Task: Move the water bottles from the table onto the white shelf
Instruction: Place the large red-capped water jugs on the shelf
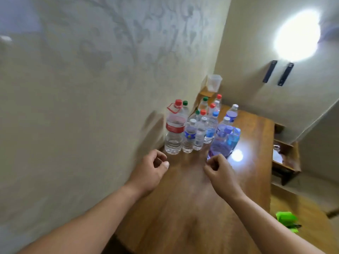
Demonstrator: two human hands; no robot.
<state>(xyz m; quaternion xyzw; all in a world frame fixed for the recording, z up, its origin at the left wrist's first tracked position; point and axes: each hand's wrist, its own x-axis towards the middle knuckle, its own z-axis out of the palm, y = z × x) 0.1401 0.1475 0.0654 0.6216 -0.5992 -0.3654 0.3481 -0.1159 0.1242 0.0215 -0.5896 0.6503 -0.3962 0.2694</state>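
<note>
Both hands hover empty with fingers loosely curled, the right hand (219,172) just short of the upright purple bottle (220,143) on the table (183,208), nearer than the left hand (150,169).

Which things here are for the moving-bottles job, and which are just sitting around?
For the job:
- water bottles, standing in a bunch on the table
- left hand and right hand, both holding nothing

Just sitting around:
- clear plastic tub in the corner
- green thing at the table's edge
- wooden shelf unit to the right
</note>
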